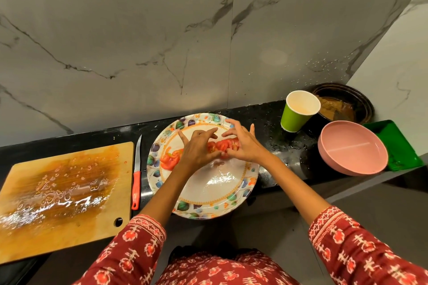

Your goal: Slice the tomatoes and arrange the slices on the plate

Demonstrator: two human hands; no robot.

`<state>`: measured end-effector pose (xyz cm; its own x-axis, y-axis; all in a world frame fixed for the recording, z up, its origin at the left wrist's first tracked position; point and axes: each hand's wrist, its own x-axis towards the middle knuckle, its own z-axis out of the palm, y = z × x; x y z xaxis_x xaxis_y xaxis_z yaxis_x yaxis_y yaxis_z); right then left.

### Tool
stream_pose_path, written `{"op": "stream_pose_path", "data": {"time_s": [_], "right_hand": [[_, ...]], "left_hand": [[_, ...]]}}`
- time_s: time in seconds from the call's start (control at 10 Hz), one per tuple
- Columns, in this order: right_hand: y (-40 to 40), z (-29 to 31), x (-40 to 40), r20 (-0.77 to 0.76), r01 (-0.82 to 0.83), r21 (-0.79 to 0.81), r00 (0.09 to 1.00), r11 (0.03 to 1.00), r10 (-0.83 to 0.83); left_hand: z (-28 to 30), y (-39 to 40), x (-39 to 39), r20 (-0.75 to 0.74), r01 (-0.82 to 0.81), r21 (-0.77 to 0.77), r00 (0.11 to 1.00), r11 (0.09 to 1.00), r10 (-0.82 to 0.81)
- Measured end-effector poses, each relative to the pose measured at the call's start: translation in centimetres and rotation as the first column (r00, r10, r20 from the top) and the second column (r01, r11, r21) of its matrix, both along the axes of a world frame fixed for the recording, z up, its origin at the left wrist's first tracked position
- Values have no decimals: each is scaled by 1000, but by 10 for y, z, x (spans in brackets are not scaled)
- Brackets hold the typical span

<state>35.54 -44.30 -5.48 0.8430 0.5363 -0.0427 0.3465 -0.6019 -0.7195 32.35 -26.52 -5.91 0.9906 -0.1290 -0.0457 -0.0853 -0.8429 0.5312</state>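
- Plate: floral rim, on the black counter in front of me; near half wet and bare.
- Tomato slices: a red row across the far half of the plate, between my two hands; a further clump lies toward the plate's left edge.
- My left hand: over the plate, fingers spread and fairly straight, fingertips on the slices; not clamped on anything I can make out.
- My right hand: fingers apart, tips touching the right end of the row; whether thumb and finger pinch a slice I cannot tell.
- Knife: red handle, lying between board and plate, unheld.
- Cutting board: wet with juice, no tomato on it.
- Step in hand, as I judge it: cutting done, arranging under way.
- Next move: fan the row out slice by slice with a light touch, then spread the left clump into the bare part.
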Motion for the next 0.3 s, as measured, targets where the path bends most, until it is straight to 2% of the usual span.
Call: {"op": "stream_pose_path", "data": {"time_s": [0.1,0.2,0.3], "right_hand": [[-6,-5,0,29,193,165,979,967,-200],[-7,-6,-5,114,371,301,901,879,-419],[-6,-4,-11,173,474,368,811,800,-559]], "left_hand": [[-4,4,-6,66,-22,-58,997,998,26],[-4,10,-22,140,-122,-76,981,990,132],[-12,19,-37,261,-187,-115,942,976,211]]}}
